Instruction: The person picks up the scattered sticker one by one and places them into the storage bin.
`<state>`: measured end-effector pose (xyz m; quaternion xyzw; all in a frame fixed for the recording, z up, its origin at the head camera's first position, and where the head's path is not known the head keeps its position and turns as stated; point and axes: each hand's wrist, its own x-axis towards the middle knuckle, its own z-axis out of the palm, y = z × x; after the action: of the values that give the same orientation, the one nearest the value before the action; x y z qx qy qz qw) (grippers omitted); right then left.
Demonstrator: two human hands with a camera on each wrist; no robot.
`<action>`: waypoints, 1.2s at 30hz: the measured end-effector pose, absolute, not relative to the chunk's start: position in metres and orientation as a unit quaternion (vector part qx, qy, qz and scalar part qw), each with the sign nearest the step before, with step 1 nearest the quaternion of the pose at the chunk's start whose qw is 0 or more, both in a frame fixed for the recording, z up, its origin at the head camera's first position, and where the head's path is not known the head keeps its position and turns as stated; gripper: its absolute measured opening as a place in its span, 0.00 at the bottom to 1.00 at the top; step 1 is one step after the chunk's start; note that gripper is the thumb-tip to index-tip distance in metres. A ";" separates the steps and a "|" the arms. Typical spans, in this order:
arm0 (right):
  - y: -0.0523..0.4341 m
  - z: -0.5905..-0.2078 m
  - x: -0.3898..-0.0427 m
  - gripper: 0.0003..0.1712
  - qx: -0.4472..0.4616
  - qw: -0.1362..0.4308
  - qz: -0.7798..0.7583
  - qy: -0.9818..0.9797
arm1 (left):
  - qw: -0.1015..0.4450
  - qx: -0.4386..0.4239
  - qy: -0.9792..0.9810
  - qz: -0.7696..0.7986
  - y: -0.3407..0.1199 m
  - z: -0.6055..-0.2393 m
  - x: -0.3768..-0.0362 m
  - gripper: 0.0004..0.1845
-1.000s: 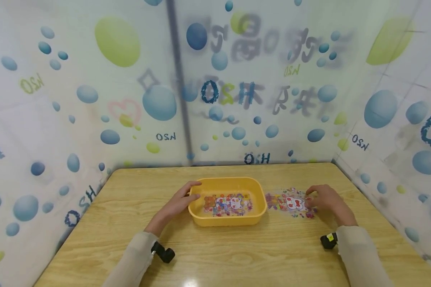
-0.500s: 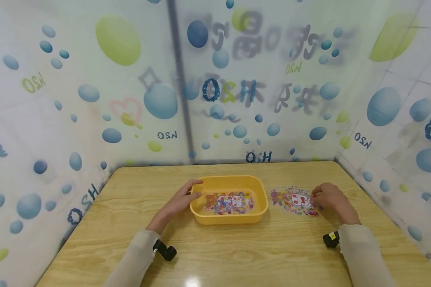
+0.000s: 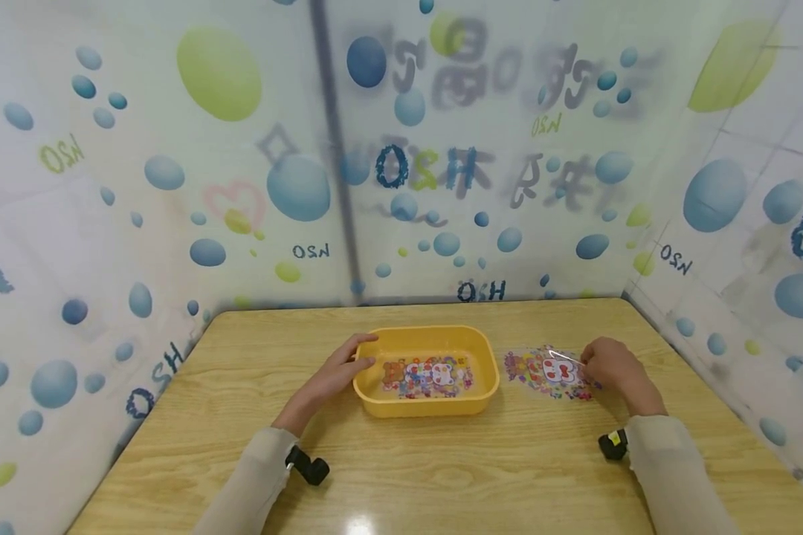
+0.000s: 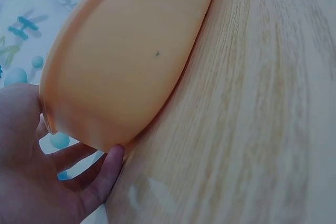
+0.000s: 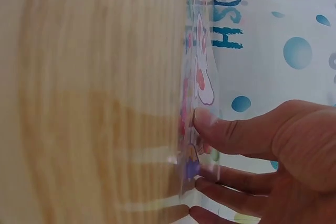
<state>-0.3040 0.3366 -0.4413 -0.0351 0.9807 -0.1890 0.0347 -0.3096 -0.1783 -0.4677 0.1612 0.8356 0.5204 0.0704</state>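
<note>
My left hand holds the left end of a yellow plastic basin, its fingers at the rim. In the left wrist view, fingertips touch the outer wall of the basin near its base. Inside the basin lie colourful cartoon prints, with a bear and a white figure. To the right of it, my right hand pinches the right edge of a clear cartoon-printed plastic sheet. The right wrist view shows the thumb on the sheet; the other fingers are partly hidden behind it.
Both things rest on a wood-grain table. Beyond its far edge stands a pale wall covering with blue and green bubble prints. Similar covering lines both sides.
The right hand and the printed sheet have shifted slightly right, away from the basin. A bright glint now runs along the sheet near the fingers. The left hand stays on the basin.
</note>
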 end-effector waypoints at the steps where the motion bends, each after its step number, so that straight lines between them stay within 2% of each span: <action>1: 0.336 -0.441 -0.304 0.14 -0.030 0.034 -0.190 0.981 | 0.070 0.162 0.836 0.520 -0.178 -0.468 -0.310 0.26; 5: 0.333 -0.443 -0.305 0.11 -0.024 0.025 -0.185 0.982 | 0.070 0.158 0.837 0.520 -0.178 -0.467 -0.310 0.25; 11: 0.329 -0.441 -0.302 0.15 -0.018 0.007 -0.190 0.982 | 0.071 0.154 0.834 0.525 -0.178 -0.468 -0.310 0.25; 20: 0.331 -0.438 -0.299 0.04 -0.016 0.021 -0.240 0.971 | 0.072 0.156 0.834 0.525 -0.178 -0.467 -0.309 0.25; 32: 0.333 -0.433 -0.299 0.06 -0.029 -0.018 -0.256 0.966 | 0.074 0.155 0.836 0.521 -0.178 -0.465 -0.309 0.26; 36: 0.334 -0.427 -0.298 0.08 -0.012 -0.011 -0.286 0.958 | 0.077 0.150 0.834 0.525 -0.177 -0.465 -0.308 0.26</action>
<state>-0.2978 0.3343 -0.4275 -0.0116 0.9581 -0.2860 -0.0110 -0.3082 -0.1772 -0.4650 0.1502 0.8345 0.5246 0.0768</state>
